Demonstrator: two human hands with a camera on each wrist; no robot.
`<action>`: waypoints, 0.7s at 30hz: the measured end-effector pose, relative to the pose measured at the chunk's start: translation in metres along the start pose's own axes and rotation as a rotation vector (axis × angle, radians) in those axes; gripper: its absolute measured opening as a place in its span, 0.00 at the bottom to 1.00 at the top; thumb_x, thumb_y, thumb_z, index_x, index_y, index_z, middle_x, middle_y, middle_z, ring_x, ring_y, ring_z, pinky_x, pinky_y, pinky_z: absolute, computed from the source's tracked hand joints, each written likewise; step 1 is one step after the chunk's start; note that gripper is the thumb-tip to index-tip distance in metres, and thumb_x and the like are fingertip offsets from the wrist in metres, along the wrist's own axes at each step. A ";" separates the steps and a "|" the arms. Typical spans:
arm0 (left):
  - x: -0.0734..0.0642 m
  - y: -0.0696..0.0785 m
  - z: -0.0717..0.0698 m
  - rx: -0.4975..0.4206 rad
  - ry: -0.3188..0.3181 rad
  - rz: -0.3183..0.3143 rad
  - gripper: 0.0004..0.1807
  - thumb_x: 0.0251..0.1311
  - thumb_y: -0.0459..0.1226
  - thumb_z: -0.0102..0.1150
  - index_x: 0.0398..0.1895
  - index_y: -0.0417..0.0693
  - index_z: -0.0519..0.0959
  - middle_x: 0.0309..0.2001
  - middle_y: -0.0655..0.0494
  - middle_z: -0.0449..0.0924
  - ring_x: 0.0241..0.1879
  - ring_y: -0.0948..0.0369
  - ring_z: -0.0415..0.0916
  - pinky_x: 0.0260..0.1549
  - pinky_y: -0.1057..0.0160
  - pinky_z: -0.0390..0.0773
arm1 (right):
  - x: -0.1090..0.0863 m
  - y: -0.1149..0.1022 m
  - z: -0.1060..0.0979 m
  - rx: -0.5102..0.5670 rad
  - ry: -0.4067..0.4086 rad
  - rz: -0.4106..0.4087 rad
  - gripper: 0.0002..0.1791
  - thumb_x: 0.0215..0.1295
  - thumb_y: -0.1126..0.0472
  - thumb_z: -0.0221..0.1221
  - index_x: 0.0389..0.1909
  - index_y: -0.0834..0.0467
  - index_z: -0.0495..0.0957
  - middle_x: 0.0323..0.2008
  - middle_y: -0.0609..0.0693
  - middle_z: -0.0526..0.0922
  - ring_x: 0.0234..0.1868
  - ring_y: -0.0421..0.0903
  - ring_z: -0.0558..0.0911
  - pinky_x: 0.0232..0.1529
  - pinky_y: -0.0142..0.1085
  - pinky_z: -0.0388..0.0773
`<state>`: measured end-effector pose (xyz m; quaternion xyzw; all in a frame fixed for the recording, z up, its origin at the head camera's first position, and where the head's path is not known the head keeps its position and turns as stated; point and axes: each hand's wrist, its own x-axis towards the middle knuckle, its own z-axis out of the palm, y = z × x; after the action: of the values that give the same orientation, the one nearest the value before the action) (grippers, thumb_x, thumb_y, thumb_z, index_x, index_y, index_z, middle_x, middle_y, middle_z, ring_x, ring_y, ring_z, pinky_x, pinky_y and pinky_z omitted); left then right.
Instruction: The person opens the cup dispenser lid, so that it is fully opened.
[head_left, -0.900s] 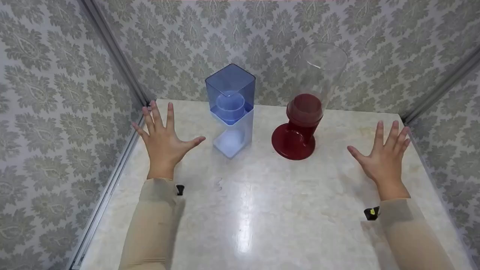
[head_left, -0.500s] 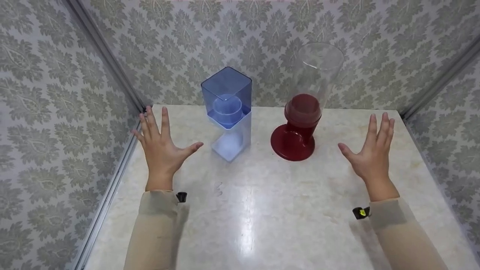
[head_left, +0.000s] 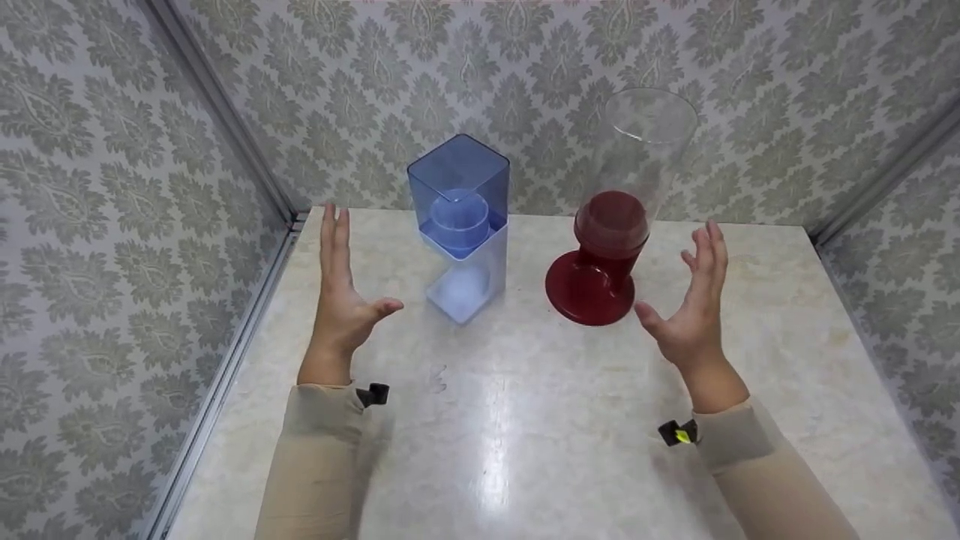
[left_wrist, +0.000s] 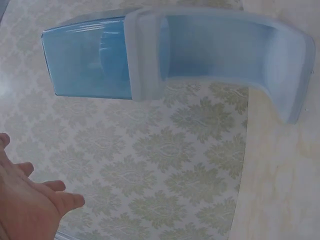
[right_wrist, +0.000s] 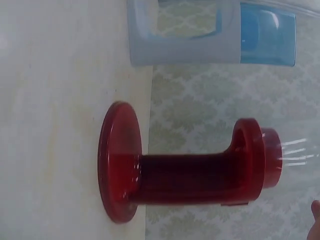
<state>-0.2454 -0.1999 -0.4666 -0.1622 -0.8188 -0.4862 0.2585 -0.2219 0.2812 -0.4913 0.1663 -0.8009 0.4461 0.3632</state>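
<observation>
A blue stand (head_left: 491,262) with a square see-through bin (head_left: 427,191) on top stands upright at the back of the table. To its right is a red stand (head_left: 589,289) with a round base and a tall clear cylinder (head_left: 667,161). My left hand (head_left: 341,304) is held left of the blue stand, fingers straight and thumb out, apart from it. Right of the red stand, my right hand (head_left: 691,319) has its fingers loosely bent and thumb out, holding nothing. The left wrist view shows the blue stand (left_wrist: 215,47); the right wrist view shows the red stand (right_wrist: 190,180).
The pale table (head_left: 555,442) extends in front of both stands. Patterned wall panels (head_left: 360,112) close it in at the back and sides. A metal rail (head_left: 217,390) runs along the left edge.
My right hand has moved left, nearer the red stand. The left hand has turned more edge-on and shifted slightly right, its fingers closer together. Both stands stay in place.
</observation>
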 end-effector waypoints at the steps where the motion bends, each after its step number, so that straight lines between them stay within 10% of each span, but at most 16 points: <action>1: 0.000 0.001 0.001 -0.051 -0.006 -0.005 0.91 0.33 0.93 0.62 0.95 0.50 0.46 0.96 0.45 0.33 0.95 0.48 0.28 0.89 0.24 0.39 | 0.000 -0.004 0.005 0.039 0.001 -0.015 0.76 0.60 0.17 0.69 0.89 0.66 0.51 0.92 0.64 0.49 0.90 0.62 0.58 0.87 0.53 0.67; 9: 0.004 -0.001 0.016 -0.178 -0.055 -0.083 0.88 0.38 0.89 0.67 0.96 0.55 0.43 0.96 0.53 0.34 0.95 0.51 0.31 0.92 0.32 0.41 | -0.013 -0.018 0.061 0.184 -0.108 -0.102 0.69 0.66 0.23 0.69 0.86 0.70 0.55 0.86 0.75 0.56 0.88 0.54 0.63 0.85 0.39 0.73; 21: 0.023 -0.025 0.037 -0.551 -0.196 -0.168 0.82 0.53 0.84 0.66 0.96 0.49 0.40 0.95 0.47 0.30 0.95 0.45 0.33 0.93 0.33 0.38 | -0.009 -0.021 0.143 0.364 -0.294 0.169 0.72 0.59 0.33 0.80 0.92 0.58 0.49 0.92 0.58 0.52 0.90 0.58 0.57 0.88 0.63 0.66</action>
<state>-0.2874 -0.1786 -0.4856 -0.2042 -0.6876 -0.6918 0.0837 -0.2658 0.1502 -0.5336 0.2245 -0.7627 0.5827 0.1684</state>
